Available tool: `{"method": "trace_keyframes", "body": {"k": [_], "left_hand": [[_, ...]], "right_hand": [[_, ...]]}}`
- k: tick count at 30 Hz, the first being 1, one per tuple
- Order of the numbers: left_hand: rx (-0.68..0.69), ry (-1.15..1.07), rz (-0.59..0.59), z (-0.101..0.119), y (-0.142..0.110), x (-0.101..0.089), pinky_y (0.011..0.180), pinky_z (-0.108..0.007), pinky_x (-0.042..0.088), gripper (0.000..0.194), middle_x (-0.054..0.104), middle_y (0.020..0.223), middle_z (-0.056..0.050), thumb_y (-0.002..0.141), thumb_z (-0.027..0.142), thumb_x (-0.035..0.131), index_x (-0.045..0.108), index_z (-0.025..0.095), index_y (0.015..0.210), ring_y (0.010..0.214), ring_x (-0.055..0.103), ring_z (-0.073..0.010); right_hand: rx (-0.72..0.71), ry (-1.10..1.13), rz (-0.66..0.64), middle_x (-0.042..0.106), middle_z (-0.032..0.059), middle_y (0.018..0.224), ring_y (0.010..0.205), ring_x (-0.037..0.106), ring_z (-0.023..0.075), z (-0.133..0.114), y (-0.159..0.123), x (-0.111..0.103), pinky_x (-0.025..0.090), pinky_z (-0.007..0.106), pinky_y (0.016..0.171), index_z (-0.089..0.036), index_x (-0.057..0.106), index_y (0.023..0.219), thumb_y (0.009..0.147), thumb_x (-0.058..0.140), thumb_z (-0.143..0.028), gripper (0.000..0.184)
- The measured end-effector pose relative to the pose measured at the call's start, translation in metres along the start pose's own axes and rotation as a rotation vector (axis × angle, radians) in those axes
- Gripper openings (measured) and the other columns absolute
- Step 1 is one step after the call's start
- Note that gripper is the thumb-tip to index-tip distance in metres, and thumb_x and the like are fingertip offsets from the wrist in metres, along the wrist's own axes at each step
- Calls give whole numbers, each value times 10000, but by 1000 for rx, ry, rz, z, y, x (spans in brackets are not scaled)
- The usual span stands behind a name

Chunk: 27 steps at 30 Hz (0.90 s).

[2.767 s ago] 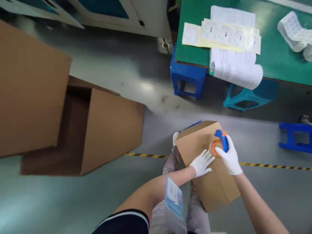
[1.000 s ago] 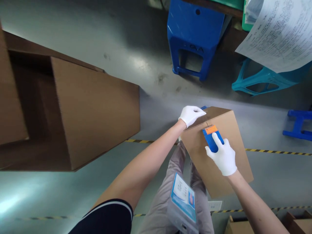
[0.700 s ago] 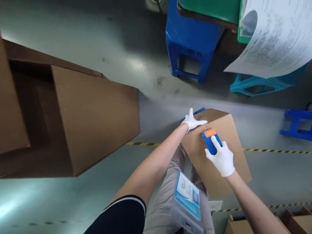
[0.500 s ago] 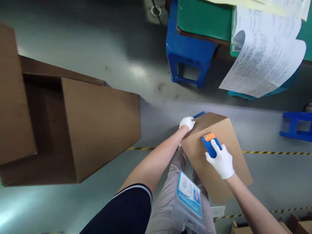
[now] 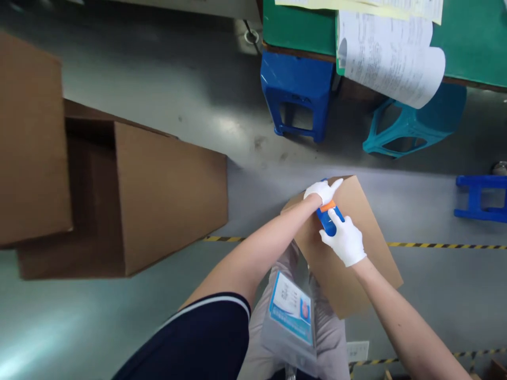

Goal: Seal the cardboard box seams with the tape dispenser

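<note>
A small closed cardboard box (image 5: 356, 253) rests on my lap. My right hand (image 5: 345, 244), in a white glove, is closed around a blue and orange tape dispenser (image 5: 327, 218) pressed against the box's top near its far end. My left hand (image 5: 322, 190), also gloved, lies on the far end of the box just beyond the dispenser, with one finger stretched out and the others curled. An ID badge (image 5: 291, 309) in a clear sleeve hangs in front of my knees.
A large open cardboard box (image 5: 158, 195) lies on its side on the grey floor at left. A blue stool (image 5: 297, 92), a teal stool (image 5: 412, 124) and another blue stool (image 5: 481, 198) stand by a green table (image 5: 301, 26) carrying papers (image 5: 388, 53). Yellow-black floor tape (image 5: 443, 245) crosses behind the box.
My right hand has slid the tape dispenser toward the far end of the small box. My left hand moved from the box's far left corner to just beyond the dispenser. The view tilted up slightly.
</note>
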<state>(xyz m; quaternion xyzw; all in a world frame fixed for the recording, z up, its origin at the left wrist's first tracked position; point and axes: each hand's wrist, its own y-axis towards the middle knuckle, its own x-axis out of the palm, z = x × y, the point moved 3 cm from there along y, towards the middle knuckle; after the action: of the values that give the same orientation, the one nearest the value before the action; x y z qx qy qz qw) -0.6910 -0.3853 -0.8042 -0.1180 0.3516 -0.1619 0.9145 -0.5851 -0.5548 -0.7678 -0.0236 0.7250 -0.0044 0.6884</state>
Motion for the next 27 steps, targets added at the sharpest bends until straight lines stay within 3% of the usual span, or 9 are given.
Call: {"method": "trace_keyframes", "body": {"k": [4,8,11,12,13,15,20,24,27], "left_hand": [[59,290,262,8,-8,12,816,-461,477,1027,659,865,-182,924,846,71,768,93,875,954,660,-376],[21,388,469,11,-15,16,885,-466,460,996,622,809,-114,966,789,73,767,76,938,987,654,-321],[236,489,719,18,-28,20,1030,-486,408,733,607,1232,-130,1062,624,197,618,75,1304,1207,552,-316],[159,537,668,16,-31,26,1211,-491,121,734,272,1596,-160,1073,598,258,323,67,1577,1490,199,-360],[187,568,660,17,-35,33,1211,-508,-19,774,104,1644,-170,1077,613,223,188,60,1618,1514,48,-377],[318,624,649,22,-48,56,1216,-557,-53,825,14,1644,-203,1056,655,209,132,77,1641,1513,-7,-417],[540,700,484,43,-97,179,1212,-626,-16,842,31,1635,-236,1021,659,326,243,66,1614,1510,23,-447],[826,728,162,45,-150,305,1195,-637,-17,862,129,1632,-217,985,718,338,403,82,1563,1499,97,-459],[1273,809,-234,22,-185,365,1230,-611,31,767,116,1649,-120,1003,668,325,419,164,1572,1524,141,-370]], "right_hand": [[-55,17,77,494,26,936,617,431,121,68,-95,26,230,255,575,-375,488,1467,842,610,-573,667],[-128,-113,201,500,32,873,590,498,141,159,-225,68,292,266,523,-293,640,1351,830,643,-580,595],[-151,-154,175,507,41,849,587,516,157,209,-304,93,344,284,518,-266,697,1295,815,679,-533,549],[-153,-163,149,510,44,845,584,516,161,222,-325,100,355,289,520,-265,704,1288,806,693,-526,548],[-147,-166,128,516,47,849,589,521,165,235,-344,106,369,292,530,-271,707,1288,800,704,-512,544],[-110,-172,108,531,57,860,602,529,174,258,-376,117,373,303,541,-285,709,1289,798,708,-481,529],[-47,-149,60,587,82,937,642,559,196,297,-412,159,408,317,532,-318,700,1309,795,707,-500,545],[59,-95,-173,600,97,1091,728,638,230,304,-372,216,481,323,580,-345,559,1471,822,666,-489,674],[126,35,-339,566,99,1147,808,647,251,290,-324,241,476,337,657,-380,396,1570,856,601,-528,757]]}}
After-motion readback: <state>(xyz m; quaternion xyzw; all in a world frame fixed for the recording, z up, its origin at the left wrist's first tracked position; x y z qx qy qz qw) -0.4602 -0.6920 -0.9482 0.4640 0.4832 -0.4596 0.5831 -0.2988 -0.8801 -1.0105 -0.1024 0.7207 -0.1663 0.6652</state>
